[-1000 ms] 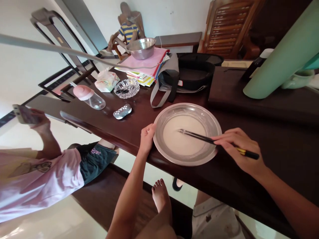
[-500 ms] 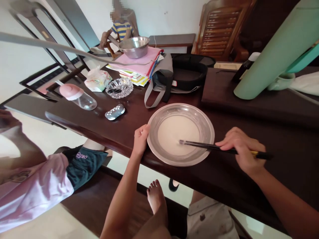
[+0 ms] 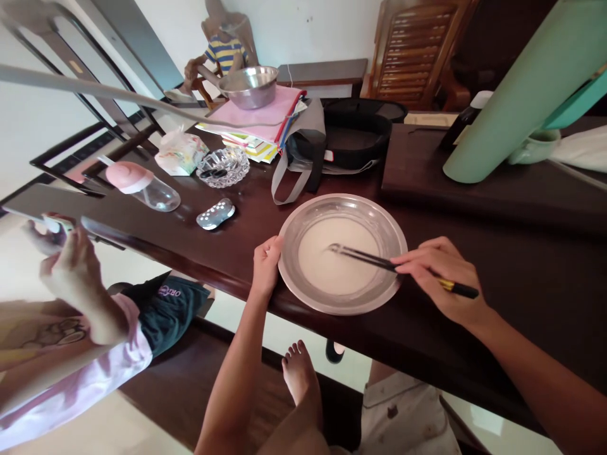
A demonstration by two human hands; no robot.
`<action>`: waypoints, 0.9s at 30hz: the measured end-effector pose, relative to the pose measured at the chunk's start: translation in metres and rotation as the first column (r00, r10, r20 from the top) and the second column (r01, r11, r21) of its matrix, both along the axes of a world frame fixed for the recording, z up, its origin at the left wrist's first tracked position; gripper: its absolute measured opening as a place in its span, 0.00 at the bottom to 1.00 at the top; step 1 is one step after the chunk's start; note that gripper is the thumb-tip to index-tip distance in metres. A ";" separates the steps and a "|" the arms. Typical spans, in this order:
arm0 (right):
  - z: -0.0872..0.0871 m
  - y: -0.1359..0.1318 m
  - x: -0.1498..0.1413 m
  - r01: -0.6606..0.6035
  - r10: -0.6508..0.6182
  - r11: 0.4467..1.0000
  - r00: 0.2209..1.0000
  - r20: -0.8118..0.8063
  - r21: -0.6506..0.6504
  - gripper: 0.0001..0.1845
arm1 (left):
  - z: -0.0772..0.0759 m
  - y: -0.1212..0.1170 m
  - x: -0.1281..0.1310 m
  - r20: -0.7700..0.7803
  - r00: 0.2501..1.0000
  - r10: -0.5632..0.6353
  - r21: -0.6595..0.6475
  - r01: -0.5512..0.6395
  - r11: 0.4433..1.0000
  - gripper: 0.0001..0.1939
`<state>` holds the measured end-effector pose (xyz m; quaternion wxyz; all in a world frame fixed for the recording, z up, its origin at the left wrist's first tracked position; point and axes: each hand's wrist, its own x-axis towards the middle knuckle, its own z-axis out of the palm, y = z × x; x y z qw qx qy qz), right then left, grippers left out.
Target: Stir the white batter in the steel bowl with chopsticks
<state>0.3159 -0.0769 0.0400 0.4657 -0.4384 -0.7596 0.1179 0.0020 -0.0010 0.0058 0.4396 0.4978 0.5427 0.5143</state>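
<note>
A wide, shallow metal basin [image 3: 389, 278] stands on the dark wooden table near its front edge. Pale, milky batter-like liquid [image 3: 332, 272] covers its bottom. My left hand [image 3: 266, 262] grips the basin's left rim, thumb on top and fingers partly hidden below. In my right hand [image 3: 443, 275] is a pair of dark chopsticks [image 3: 367, 257], held at a slant over the right rim. Their tips dip into the liquid a little left of the basin's middle.
Behind the basin lies a grey and black bag [image 3: 353, 145]. A game controller [image 3: 215, 213], glass ashtray [image 3: 222, 167], tissue pack [image 3: 181, 151] and pink-topped bottle [image 3: 142, 183] stand left. A steel bowl [image 3: 251, 91] rests on stacked books. A green cylinder [image 3: 502, 95] leans at right. Someone's hand [image 3: 78, 272] is at left.
The chopstick tips have moved left and slightly up through the liquid, my right hand moving left with them. My left hand stays on the rim. The neighbouring person's hand has risen into view.
</note>
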 end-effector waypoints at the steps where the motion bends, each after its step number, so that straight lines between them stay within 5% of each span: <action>1: -0.001 0.000 0.000 0.045 -0.043 0.998 0.998 -0.048 0.040 0.13 | 0.000 0.000 0.000 0.003 1.000 0.000 -0.003 0.000 1.000 0.27; 4: -0.002 -0.001 0.000 0.087 -0.052 0.988 0.965 -0.258 0.128 0.21 | 0.001 -0.001 0.001 0.005 1.000 -0.013 -0.006 0.013 1.000 0.27; 7: -0.001 -0.002 -0.003 -0.058 0.062 0.998 0.987 -0.150 0.031 0.16 | 0.001 -0.001 0.001 0.005 1.000 -0.010 -0.005 0.010 1.000 0.27; 10: 0.001 -0.001 -0.002 0.003 -0.003 1.000 1.000 0.003 -0.021 0.09 | 0.001 -0.001 0.001 0.007 1.000 0.007 -0.008 -0.007 1.000 0.26; 14: 0.000 0.001 0.003 0.053 -0.028 0.993 0.973 -0.231 0.104 0.19 | 0.002 -0.001 0.001 0.010 1.000 0.003 -0.010 -0.003 1.000 0.26; 17: 0.000 -0.001 0.001 -0.110 0.110 0.994 0.983 -0.147 0.009 0.15 | 0.002 -0.001 0.001 0.007 1.000 -0.005 -0.006 0.005 1.000 0.26; 20: -0.001 -0.002 -0.002 -0.060 0.060 0.998 0.998 -0.006 -0.020 0.08 | 0.002 -0.001 0.001 0.001 1.000 0.000 0.005 0.000 1.000 0.26; 24: -0.003 -0.001 -0.002 0.042 -0.005 0.993 0.947 -0.320 0.110 0.21 | 0.002 -0.001 0.001 0.008 1.000 -0.008 0.007 0.008 1.000 0.26; 27: -0.001 -0.002 -0.004 -0.098 0.101 0.995 0.977 -0.187 0.025 0.16 | 0.002 -0.001 0.001 0.021 1.000 -0.008 -0.007 0.008 1.000 0.26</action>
